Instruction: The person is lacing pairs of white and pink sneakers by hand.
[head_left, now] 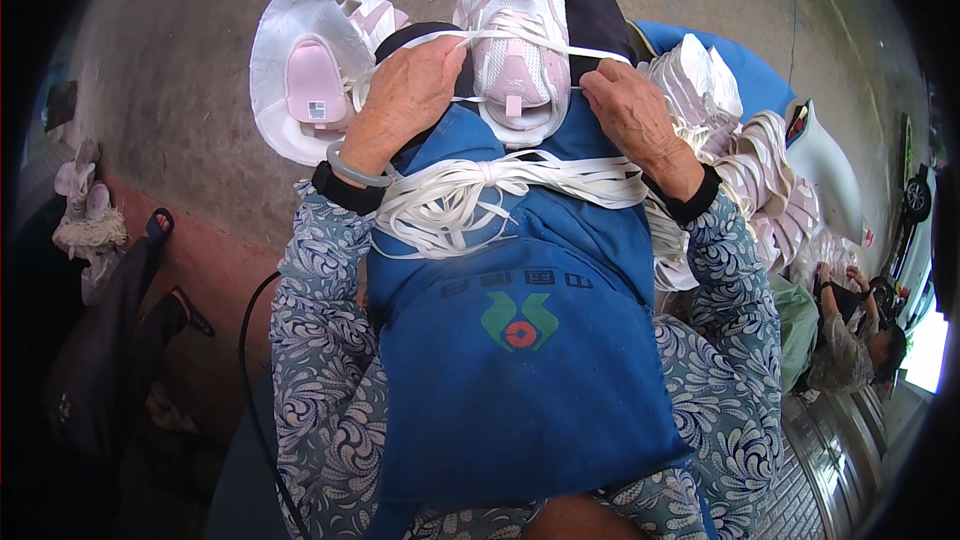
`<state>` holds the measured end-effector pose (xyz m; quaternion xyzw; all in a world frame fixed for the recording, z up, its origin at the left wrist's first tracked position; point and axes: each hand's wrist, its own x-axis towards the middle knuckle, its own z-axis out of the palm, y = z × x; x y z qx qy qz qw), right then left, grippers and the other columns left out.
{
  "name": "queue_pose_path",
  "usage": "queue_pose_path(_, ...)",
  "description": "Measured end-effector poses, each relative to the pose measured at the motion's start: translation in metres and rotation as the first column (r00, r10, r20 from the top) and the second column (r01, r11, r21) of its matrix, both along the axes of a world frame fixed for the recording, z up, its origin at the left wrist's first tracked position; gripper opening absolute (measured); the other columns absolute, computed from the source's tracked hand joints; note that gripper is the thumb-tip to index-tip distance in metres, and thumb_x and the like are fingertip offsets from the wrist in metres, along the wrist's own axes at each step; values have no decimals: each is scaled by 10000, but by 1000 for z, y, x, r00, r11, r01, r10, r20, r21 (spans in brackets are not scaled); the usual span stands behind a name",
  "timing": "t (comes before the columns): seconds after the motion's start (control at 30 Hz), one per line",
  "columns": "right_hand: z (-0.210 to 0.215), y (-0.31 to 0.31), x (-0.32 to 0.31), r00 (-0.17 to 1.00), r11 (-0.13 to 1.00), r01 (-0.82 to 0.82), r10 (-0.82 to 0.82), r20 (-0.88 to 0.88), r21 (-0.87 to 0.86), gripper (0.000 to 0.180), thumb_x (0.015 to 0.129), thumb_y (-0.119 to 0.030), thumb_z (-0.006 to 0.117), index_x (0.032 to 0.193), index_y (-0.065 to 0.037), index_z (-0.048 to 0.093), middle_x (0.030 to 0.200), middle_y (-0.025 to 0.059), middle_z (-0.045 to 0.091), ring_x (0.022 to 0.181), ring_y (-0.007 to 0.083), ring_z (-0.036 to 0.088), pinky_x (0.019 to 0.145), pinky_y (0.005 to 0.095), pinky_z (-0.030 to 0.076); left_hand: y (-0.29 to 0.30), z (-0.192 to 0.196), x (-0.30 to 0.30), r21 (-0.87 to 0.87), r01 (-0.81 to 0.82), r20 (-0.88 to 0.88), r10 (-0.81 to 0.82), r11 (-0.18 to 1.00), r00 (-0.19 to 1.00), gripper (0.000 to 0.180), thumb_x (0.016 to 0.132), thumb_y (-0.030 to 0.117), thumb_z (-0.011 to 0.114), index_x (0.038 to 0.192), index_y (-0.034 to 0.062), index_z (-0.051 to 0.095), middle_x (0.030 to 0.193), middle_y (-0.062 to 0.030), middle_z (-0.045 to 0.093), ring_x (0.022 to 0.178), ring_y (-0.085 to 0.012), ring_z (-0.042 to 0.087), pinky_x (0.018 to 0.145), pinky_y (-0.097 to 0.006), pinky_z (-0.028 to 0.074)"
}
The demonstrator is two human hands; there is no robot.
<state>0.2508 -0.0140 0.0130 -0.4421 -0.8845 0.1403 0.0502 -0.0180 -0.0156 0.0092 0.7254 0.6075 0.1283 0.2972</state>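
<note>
A pink and white sneaker (516, 68) rests upright between my knees, its toe away from me and its tongue tab toward me. White shoelace (520, 32) runs across its upper and stretches out to both sides. At the shoe's left side my left hand (412, 95) is closed, pinching one lace end. My right hand (632, 115) is closed on the lace at the other side, fingertips together. On my lap, over a blue apron (520, 410), lies a tied bundle of loose white laces (450, 202).
Left of my knee stands a white bowl-shaped piece (268, 70) with a pink pad (315, 80) inside. Many pink and white shoe uppers (765, 175) are stacked on the right. Another person (850, 345) sits at far right; a person's dark-clothed legs (120, 310) show at left.
</note>
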Motion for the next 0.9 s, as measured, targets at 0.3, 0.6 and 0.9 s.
queue_pose_path(0.3,-3,25,-25,949,988,104,-132,-285,-113,125,824,-126,549,853,-18,606,803,159,569,751,338,574,671,397,458,-2,1,5,8,-38,-92,39,999,995,332,922,306,414,1058,90,625,908,-159,651,799,-329,621,709,-392,487)
queue_pose_path(0.6,-2,38,-15,942,972,130,-182,-281,-194,139,820,-141,544,834,-22,615,787,165,563,741,331,568,696,402,452,15,-7,3,17,-74,-54,75,997,996,310,897,307,447,1032,123,656,929,-127,660,788,-296,633,701,-372,492)
queue_pose_path(0.9,-4,37,-22,971,988,37,-71,-229,-150,139,835,-134,529,879,-12,580,842,169,541,751,340,584,677,406,471,23,-2,6,56,-16,-143,24,998,989,299,870,313,481,953,95,668,821,-134,661,719,-302,632,654,-385,492)
